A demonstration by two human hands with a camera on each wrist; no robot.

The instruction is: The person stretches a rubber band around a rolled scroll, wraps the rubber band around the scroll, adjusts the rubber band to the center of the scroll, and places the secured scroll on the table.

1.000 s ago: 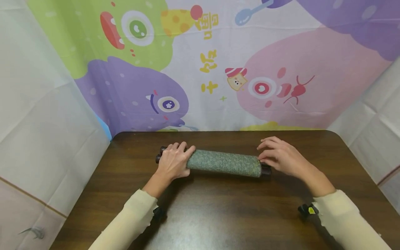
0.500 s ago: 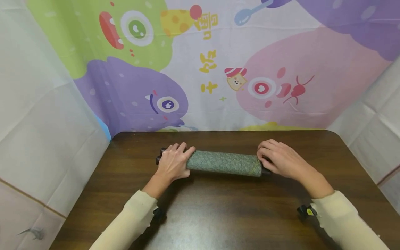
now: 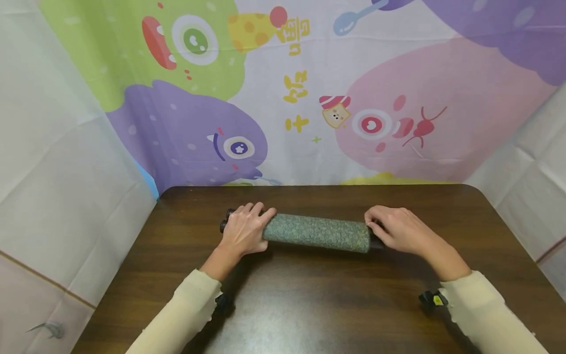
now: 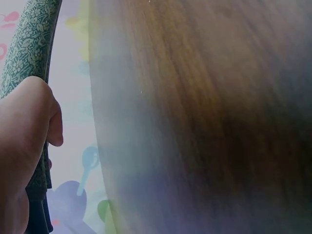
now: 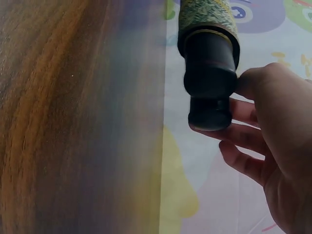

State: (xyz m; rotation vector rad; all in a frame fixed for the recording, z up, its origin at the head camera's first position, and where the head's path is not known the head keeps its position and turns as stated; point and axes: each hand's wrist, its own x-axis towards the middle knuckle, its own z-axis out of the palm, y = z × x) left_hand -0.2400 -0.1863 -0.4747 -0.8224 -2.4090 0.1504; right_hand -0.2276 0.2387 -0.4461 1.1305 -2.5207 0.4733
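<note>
A rolled scroll (image 3: 316, 232) in green patterned cloth lies crosswise between the hands, its right end slightly nearer the viewer. My left hand (image 3: 244, 230) grips it near the left end, where two dark roller knobs (image 3: 224, 225) stick out. In the left wrist view the thumb (image 4: 54, 126) lies along the patterned roll (image 4: 30, 46). At the right end my right hand (image 3: 400, 228) has its fingers curled. The right wrist view shows its thumb (image 5: 251, 83) against the dark roller knobs (image 5: 209, 80), with fingers behind them.
The brown wooden table (image 3: 300, 295) has rounded far corners. A cloth with cartoon monsters (image 3: 305, 162) hangs behind its far edge, and pale sheets (image 3: 66, 147) stand at both sides. Dark wrist devices (image 3: 433, 298) are strapped under the sleeves.
My right hand's raised fingers have curled down around the scroll's right end, and the hand has dipped slightly. My left hand has kept its grip in place.
</note>
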